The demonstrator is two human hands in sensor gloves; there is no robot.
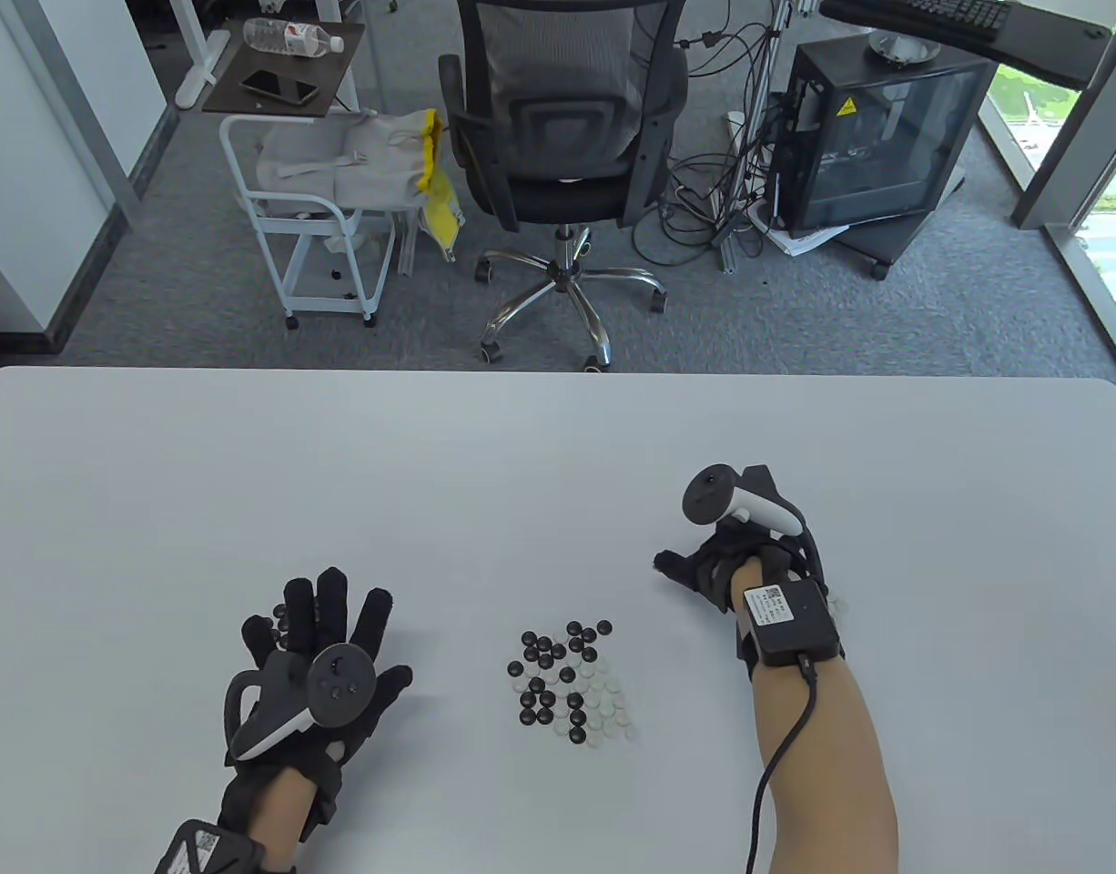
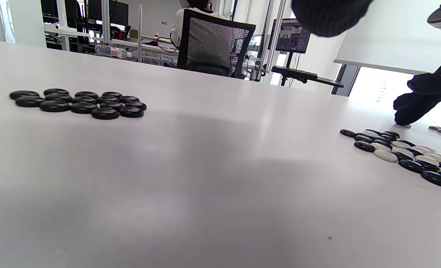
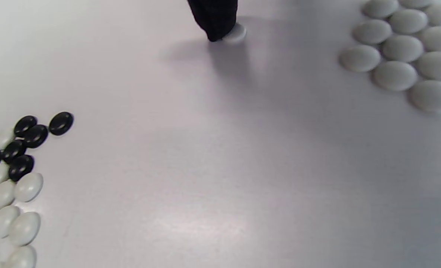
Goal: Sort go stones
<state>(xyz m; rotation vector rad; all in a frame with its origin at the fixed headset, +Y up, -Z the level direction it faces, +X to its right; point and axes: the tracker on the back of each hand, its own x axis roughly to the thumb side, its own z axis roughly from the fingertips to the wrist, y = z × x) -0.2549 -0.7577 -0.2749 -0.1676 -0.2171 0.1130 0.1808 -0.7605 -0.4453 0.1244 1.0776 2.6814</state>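
A mixed pile of black and white Go stones [image 1: 572,678] lies at the table's middle front. My left hand [image 1: 326,633] lies flat to its left with straight, spread fingers and holds nothing; a group of black stones [image 1: 280,621] peeks out under its fingertips and shows plainly in the left wrist view [image 2: 79,102]. My right hand [image 1: 717,564] is right of the pile, one fingertip [image 3: 214,18] pressing down on a single white stone [image 3: 236,33]. A group of white stones [image 3: 402,48] lies further right, by the wrist [image 1: 836,601].
The white table [image 1: 558,455] stretches bare behind the hands. Beyond its far edge stand an office chair [image 1: 563,137], a white trolley [image 1: 312,209] and a black computer case [image 1: 877,137] on the floor.
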